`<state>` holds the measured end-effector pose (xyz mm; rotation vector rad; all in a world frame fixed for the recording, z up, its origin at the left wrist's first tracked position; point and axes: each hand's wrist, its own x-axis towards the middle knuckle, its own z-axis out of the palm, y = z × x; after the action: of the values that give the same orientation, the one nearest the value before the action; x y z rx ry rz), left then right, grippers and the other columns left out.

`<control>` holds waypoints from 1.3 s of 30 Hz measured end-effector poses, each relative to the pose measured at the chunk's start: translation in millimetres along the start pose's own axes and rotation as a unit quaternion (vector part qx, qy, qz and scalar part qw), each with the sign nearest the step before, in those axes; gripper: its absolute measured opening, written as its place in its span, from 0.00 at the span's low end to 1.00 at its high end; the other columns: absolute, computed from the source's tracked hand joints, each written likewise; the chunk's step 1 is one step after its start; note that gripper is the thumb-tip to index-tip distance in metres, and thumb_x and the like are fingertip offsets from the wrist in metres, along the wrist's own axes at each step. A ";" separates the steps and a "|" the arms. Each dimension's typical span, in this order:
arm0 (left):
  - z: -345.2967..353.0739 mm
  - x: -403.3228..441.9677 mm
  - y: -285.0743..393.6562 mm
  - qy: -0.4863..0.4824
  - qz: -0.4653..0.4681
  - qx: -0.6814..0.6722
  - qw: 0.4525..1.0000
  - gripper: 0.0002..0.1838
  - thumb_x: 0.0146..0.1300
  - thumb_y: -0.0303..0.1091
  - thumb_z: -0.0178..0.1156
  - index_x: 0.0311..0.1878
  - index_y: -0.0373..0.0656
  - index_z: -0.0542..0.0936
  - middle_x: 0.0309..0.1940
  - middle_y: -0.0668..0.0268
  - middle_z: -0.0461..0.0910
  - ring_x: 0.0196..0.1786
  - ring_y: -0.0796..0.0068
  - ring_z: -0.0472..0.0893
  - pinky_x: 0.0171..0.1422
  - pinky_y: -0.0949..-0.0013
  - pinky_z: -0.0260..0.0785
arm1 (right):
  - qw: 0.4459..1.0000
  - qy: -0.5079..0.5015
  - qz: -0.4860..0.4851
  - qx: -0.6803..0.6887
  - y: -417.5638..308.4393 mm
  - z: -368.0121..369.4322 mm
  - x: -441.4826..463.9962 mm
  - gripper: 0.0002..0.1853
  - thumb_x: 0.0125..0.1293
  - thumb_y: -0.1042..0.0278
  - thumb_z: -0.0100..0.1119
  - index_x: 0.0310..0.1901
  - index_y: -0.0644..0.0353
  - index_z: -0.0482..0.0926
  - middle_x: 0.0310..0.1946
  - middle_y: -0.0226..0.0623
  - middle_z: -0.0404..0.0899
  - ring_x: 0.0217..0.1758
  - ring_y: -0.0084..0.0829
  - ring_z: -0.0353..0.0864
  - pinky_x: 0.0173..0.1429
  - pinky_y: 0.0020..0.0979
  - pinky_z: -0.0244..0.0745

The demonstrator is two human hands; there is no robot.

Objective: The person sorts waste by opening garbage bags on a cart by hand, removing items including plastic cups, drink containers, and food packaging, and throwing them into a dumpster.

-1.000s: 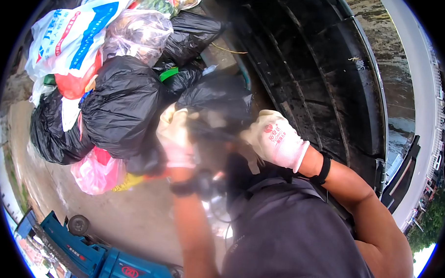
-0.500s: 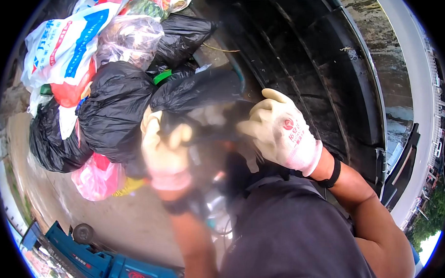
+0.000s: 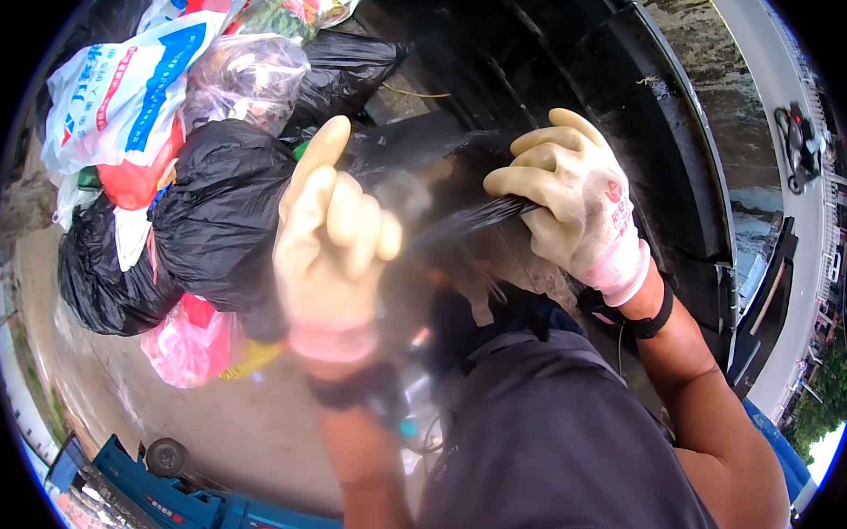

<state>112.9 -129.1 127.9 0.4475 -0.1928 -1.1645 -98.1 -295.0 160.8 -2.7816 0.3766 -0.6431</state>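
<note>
Both of my hands wear cream gloves with pinkish-white cuffs. My left hand (image 3: 336,233) has its index finger pointing up and its other fingers curled on a dark, thin black plastic bag (image 3: 467,218). Gathered strands of that plastic stretch across to my right hand (image 3: 570,195), whose bent fingers grip them at the palm side. Blur hides the middle of the bag and part of my left fingertips. A full black bag (image 3: 222,197) lies just left of my left hand.
Printed white bags (image 3: 122,95), a clear bag (image 3: 248,76) and a pink bag (image 3: 192,342) are piled at left. A large black ribbed container (image 3: 634,113) stands at upper right. A blue vehicle (image 3: 191,508) is at lower left, and a road runs along the right.
My right hand has risen and moved right, its fingers now curled around gathered plastic. My left hand has turned and its index finger has straightened upward. The plastic between them is drawn into strands.
</note>
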 end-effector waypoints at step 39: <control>26.3 -41.9 -18.9 -0.064 0.127 0.244 0.959 0.18 0.83 0.27 0.51 0.68 0.34 0.81 0.23 0.61 0.80 0.21 0.71 0.73 0.37 0.59 0.72 | 0.904 -0.288 0.126 0.290 15.0 35.5 72.9 0.29 0.73 0.55 0.66 0.68 0.67 0.85 0.50 0.50 0.92 0.56 0.45 0.93 0.64 0.40 0.86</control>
<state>70.8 -103.0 146.6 0.7569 -0.6410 -0.8866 -21.4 -324.5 153.8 -2.1547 0.3345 0.1338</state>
